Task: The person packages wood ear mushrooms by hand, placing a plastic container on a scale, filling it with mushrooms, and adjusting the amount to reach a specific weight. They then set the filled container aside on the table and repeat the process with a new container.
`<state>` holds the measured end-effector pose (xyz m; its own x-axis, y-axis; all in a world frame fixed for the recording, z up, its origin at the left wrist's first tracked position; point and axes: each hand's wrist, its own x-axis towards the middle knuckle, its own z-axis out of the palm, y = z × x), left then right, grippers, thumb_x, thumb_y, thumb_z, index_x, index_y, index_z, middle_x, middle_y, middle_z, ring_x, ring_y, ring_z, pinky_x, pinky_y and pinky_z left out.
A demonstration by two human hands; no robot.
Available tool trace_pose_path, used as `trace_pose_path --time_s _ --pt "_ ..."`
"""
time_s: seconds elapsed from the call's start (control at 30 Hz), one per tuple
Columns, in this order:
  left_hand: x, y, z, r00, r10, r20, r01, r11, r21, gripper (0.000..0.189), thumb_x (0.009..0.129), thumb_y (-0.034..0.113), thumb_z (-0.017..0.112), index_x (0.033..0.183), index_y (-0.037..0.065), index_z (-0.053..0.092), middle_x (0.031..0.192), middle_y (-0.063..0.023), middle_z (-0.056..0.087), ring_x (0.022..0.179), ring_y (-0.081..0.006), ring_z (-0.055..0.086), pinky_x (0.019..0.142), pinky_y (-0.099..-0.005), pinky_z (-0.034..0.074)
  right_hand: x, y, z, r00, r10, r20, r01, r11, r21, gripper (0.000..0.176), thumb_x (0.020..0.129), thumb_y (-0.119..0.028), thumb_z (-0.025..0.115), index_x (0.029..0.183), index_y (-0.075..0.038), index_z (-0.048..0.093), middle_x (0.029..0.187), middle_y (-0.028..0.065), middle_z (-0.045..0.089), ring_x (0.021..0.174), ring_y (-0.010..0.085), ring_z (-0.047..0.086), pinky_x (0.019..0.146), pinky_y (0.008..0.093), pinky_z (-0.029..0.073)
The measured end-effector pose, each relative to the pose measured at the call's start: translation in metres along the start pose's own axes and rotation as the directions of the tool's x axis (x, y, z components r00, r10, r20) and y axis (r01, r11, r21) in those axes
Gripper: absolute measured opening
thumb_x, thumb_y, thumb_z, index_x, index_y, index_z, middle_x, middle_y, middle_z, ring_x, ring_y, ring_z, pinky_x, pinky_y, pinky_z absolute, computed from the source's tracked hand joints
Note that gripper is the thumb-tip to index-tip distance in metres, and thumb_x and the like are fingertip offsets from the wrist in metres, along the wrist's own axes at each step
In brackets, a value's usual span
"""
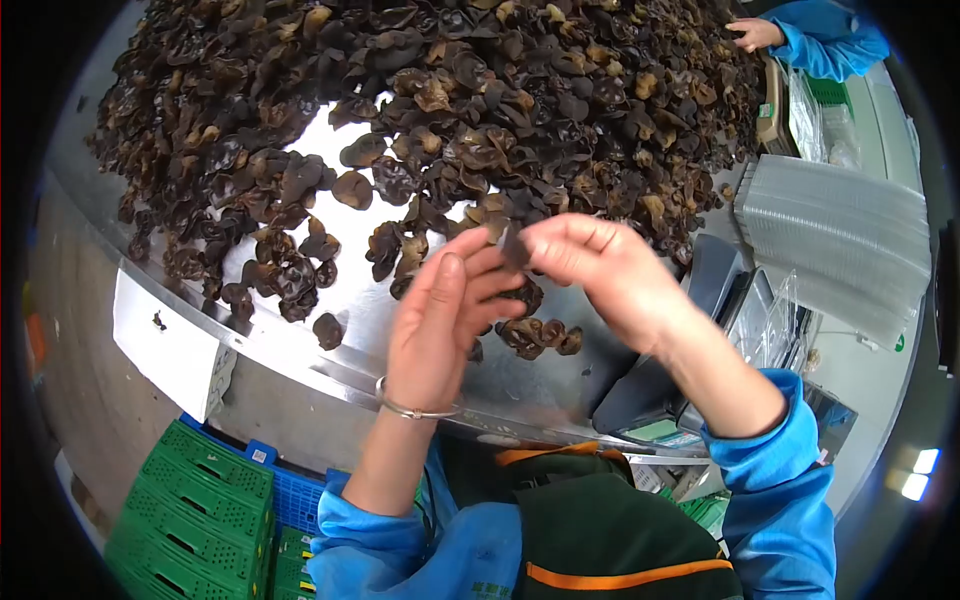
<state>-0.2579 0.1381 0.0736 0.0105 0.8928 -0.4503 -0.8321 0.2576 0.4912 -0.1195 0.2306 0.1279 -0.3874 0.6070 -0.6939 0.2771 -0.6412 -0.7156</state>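
Note:
Dark brown wood ear mushrooms point(600, 110) lie heaped across the metal table. Between the thumb and fingers of my right hand point(612, 272) a small dark wood ear piece point(515, 246) is pinched. My left hand point(440, 318), with a metal bangle at the wrist, is held open just left of that piece, fingers apart and their tips close to it. Below both hands a loose cluster of wood ears point(540, 338) rests near the table's front edge. Single pieces, such as one wood ear point(328, 330), are scattered to the left.
A stack of clear plastic trays point(835, 235) stands on the right, beside a grey scale-like device point(655, 385). Green crates point(205, 500) are piled at lower left, below a white box point(165, 335). Another person's hand point(757, 34) reaches the heap at upper right.

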Motion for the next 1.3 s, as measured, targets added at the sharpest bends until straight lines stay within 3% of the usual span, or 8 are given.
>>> trace_pose_path --time_s 0.2,0.3,0.43,0.63,0.8,0.93,1.13,1.3 --pt "-0.05 0.021 -0.061 0.986 -0.163 -0.023 0.093 0.666 -0.74 0.03 0.09 0.022 0.047 0.113 0.003 0.051 0.091 -0.0061 0.059 0.067 -0.0148 0.047 0.054 -0.0229 0.041 -0.028 0.017 0.028 0.874 -0.452 0.179 0.45 0.615 -0.647 0.034 0.08 -0.011 0.065 0.113 -0.008 0.058 0.104 0.0089 0.054 0.097 0.0184 0.05 0.081 0.0291 0.043" --pt "-0.111 0.117 -0.172 0.944 0.317 -0.087 -0.277 0.624 -0.73 0.042 0.088 0.011 0.043 0.127 -0.004 0.037 0.112 -0.0139 0.057 0.098 -0.0225 0.057 0.069 -0.0294 0.053 -0.025 0.024 -0.01 0.903 -0.421 0.084 0.359 0.634 -0.685 0.031 0.081 -0.014 0.063 0.11 -0.008 0.058 0.102 0.01 0.055 0.097 0.0223 0.053 0.083 0.0316 0.043" --pt "-0.122 0.196 -0.161 0.743 0.514 -0.428 -0.669 0.587 -0.457 0.051 0.093 0.019 0.04 0.137 -0.002 0.025 0.137 -0.0234 0.033 0.12 -0.0291 0.044 0.083 -0.0316 0.051 0.004 0.031 -0.077 0.885 -0.421 -0.199 0.236 0.774 -0.587 0.028 0.082 -0.014 0.059 0.11 -0.006 0.058 0.1 0.007 0.054 0.09 0.0153 0.054 0.08 0.0276 0.044" --pt "0.014 0.103 -0.041 0.856 0.516 -0.023 -0.206 0.381 0.902 0.038 0.084 0.029 0.06 0.115 0.007 0.058 0.126 -0.0135 0.049 0.103 -0.0208 0.054 0.087 -0.0335 0.043 0.044 0.005 -0.117 0.688 -0.61 -0.393 0.099 0.615 -0.782 0.039 0.079 -0.023 0.061 0.115 -0.009 0.055 0.109 0.0147 0.05 0.091 0.0222 0.051 0.083 0.0322 0.043" --pt "0.106 0.048 -0.015 0.861 0.423 0.284 -0.13 -0.357 0.925 0.072 0.069 0.039 0.072 0.131 0.021 0.038 0.132 -0.0227 0.036 0.125 -0.0374 0.028 0.093 -0.0531 0.031 0.057 0.008 -0.164 0.481 -0.721 -0.498 -0.226 0.447 -0.865 0.066 0.075 -0.038 0.065 0.128 -0.009 0.04 0.12 0.0239 0.045 0.113 0.0375 0.041 0.097 0.0416 0.034" --pt "0.069 0.005 -0.027 0.838 0.194 0.509 -0.476 -0.197 0.857 0.029 0.066 0.01 0.068 0.092 0.017 0.06 0.104 -0.0081 0.048 0.116 -0.0283 0.041 0.094 -0.051 0.03 0.063 0.017 -0.142 0.449 -0.18 -0.875 -0.32 0.882 -0.345 0.073 0.073 -0.045 0.069 0.119 0.006 0.043 0.126 0.0211 0.043 0.109 0.0259 0.047 0.092 0.0346 0.039" --pt "-0.025 -0.003 -0.05 0.784 0.22 0.581 -0.518 -0.285 0.807 0.017 0.065 0.001 0.061 0.079 0.011 0.062 0.094 -0.0011 0.059 0.115 -0.0247 0.048 0.099 -0.0483 0.025 0.018 0.014 -0.088 0.965 -0.094 -0.244 -0.125 0.653 -0.747 0.034 0.078 -0.027 0.065 0.109 -0.014 0.059 0.119 0.0163 0.041 0.096 0.0217 0.05 0.084 0.0294 0.043" --pt "-0.065 0.0 -0.072 0.818 0.455 0.352 -0.221 -0.317 0.922 0.041 0.065 0.004 0.066 0.105 0.008 0.059 0.12 -0.0148 0.048 0.117 -0.0386 0.039 0.097 -0.0471 0.029 0.014 0.031 -0.173 0.726 -0.539 -0.428 0.018 0.636 -0.771 0.018 0.081 -0.016 0.06 0.093 -0.003 0.063 0.086 0.0103 0.06 0.077 0.0182 0.057 0.073 0.0302 0.047"
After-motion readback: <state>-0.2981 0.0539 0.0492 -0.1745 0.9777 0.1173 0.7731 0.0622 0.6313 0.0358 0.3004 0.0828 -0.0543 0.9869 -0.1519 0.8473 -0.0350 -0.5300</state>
